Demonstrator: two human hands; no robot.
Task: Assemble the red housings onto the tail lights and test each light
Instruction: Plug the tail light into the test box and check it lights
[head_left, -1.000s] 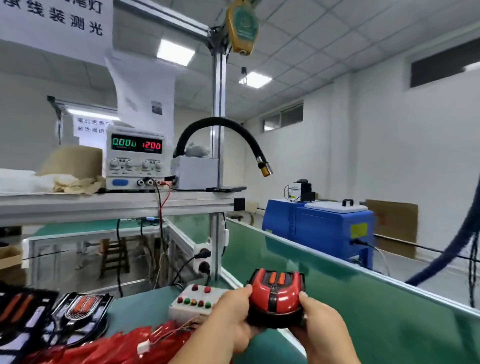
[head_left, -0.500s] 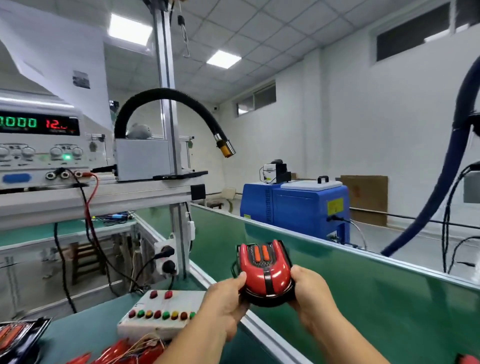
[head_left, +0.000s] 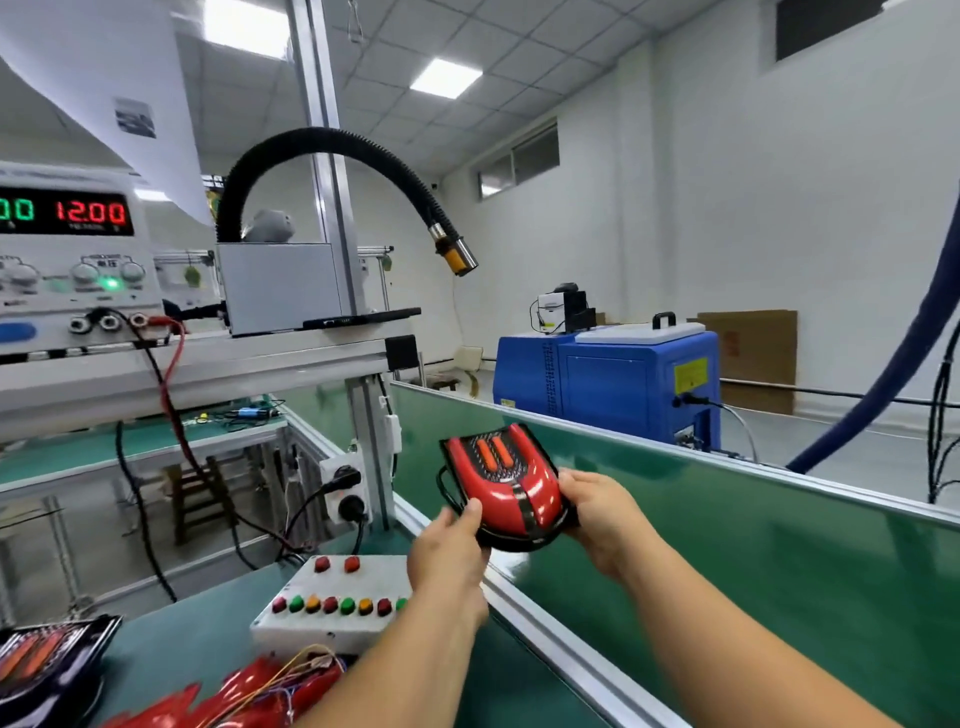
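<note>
My left hand (head_left: 449, 551) pinches the light (head_left: 511, 483) at its near edge, thumb on top. It is held in the air above the rail (head_left: 550, 618), with my right hand (head_left: 597, 514) gripping its right side. I reckon a slack pinch could let it tip and drop onto the rail. Its long axis runs away from me, the orange-barred end pointing up and slightly left.

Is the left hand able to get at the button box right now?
Likely yes, once it lets go: the left hand pinches the tail light, which the right hand also holds. The button box sits just below it, nothing between.
</note>
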